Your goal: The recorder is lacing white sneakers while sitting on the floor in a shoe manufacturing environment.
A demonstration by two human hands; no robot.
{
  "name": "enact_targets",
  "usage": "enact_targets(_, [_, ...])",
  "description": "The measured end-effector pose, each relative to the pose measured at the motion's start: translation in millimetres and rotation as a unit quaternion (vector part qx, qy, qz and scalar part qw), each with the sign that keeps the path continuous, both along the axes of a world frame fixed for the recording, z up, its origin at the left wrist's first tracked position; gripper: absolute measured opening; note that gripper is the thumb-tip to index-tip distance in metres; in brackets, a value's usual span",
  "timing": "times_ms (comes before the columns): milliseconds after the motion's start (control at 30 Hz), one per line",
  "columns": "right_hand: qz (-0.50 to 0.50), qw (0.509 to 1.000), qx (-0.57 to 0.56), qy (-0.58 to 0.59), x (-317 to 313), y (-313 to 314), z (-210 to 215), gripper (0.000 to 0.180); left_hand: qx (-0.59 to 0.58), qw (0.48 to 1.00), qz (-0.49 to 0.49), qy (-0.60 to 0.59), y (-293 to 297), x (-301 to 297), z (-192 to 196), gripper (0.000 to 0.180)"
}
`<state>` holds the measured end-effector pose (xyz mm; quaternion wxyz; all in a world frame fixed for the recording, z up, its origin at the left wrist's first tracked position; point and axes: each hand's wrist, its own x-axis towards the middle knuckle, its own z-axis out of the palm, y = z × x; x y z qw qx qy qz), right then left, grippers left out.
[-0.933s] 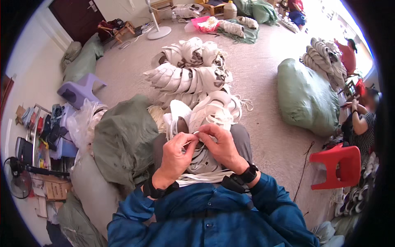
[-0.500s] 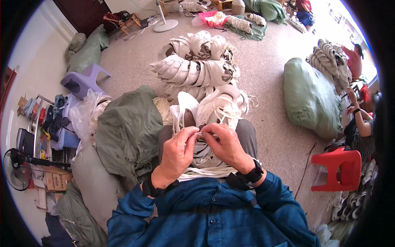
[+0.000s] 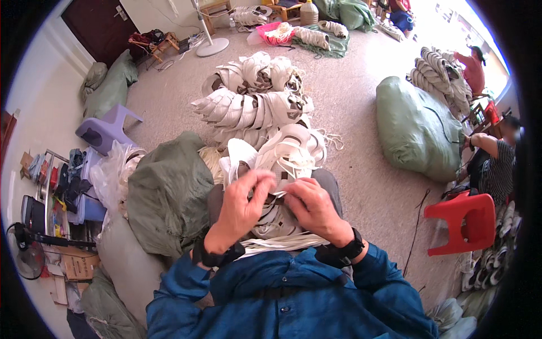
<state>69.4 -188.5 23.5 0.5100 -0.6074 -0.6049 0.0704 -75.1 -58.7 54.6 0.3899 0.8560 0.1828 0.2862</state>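
Between my knees sits a white shoe upper (image 3: 292, 148) with loose laces, next to another pale upper (image 3: 241, 151). My right hand (image 3: 314, 209) is closed in a pinch beside it, with a bit of white shoelace (image 3: 279, 194) at its fingertips. Just left of it is my left hand (image 3: 240, 206), raised, its fingers bent and their tips smeared by motion; whether it grips anything does not show. Below both hands more uppers (image 3: 276, 221) are bunched in my lap. Across my lap lies a bundle of white laces (image 3: 282, 243).
Ahead on the floor is a pile of strung uppers (image 3: 254, 107). Green sacks (image 3: 169, 192) crowd my left, beside a purple stool (image 3: 107, 129). At right are a big green sack (image 3: 415, 130), a red stool (image 3: 460, 223) and a seated person (image 3: 494, 161). A fan (image 3: 213, 47) stands at the back.
My hands, earlier together at the fingertips with a white strand, have drawn slightly apart. The left hand moves quickly. The whole view has shifted a little; the seated person's arm has lowered.
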Motion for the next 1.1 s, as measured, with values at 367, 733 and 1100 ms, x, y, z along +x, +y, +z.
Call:
enact_targets(367, [0.291,0.946,-0.097,0.101,-39.5,-55.1,56.7,0.01,0.205,0.955,0.129,0.173,9.6,59.9,-120.1,0.084])
enact_targets(733, [0.458,0.845,-0.061,0.27,-47.6,-76.2,122.5,0.015,0.189,0.981,0.031,0.003,-14.9,27.8,-86.7,0.09])
enact_targets(1100, [0.01,0.991,-0.132,-0.028,43.5,-12.6,48.6,0.014,0.16,0.962,-0.204,-0.087,-45.7,4.2,-79.9,0.008])
